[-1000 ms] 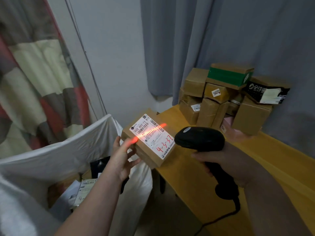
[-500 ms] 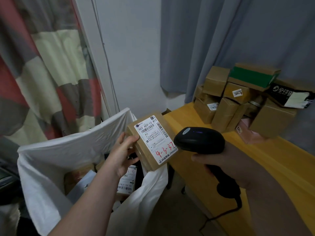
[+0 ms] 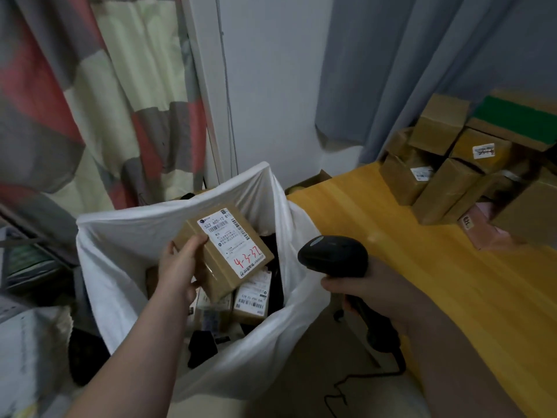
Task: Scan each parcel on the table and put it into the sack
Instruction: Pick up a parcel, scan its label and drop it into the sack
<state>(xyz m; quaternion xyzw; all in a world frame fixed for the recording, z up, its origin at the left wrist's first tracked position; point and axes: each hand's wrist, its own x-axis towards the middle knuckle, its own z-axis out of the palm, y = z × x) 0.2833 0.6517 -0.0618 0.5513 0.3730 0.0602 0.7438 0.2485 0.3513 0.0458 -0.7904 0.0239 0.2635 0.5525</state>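
Carried leftward since a second ago, away from the table edge, and now hanging over the open mouth of the white sack (image 3: 120,236): brown cardboard parcel (image 3: 208,260), tilted, white shipping label up, red handwritten "4-3-37" at the label's lower end. No longer crossed by the red scan line seen a second ago. Gripped by the left hand (image 3: 180,267), thumb on the top face beside the label, fingers curled under the near side. Not yet inside the sack; above other labelled parcels (image 3: 251,300) already lying in it.

Right of the sack, held by the right hand (image 3: 370,291) with fingers wrapped round the handle: black barcode scanner (image 3: 333,256), well apart from the parcel, black cable (image 3: 340,387) trailing down toward the floor. Positioned over the near edge of the yellow wooden table (image 3: 407,251).

At the table's far right, stacked against the grey curtain (image 3: 376,70): pile of brown parcels (image 3: 446,188), green-banded box (image 3: 512,116) on top, pink packet (image 3: 485,230) at the foot. Behind the sack, patchwork curtain (image 3: 90,101) in red, grey and cream.
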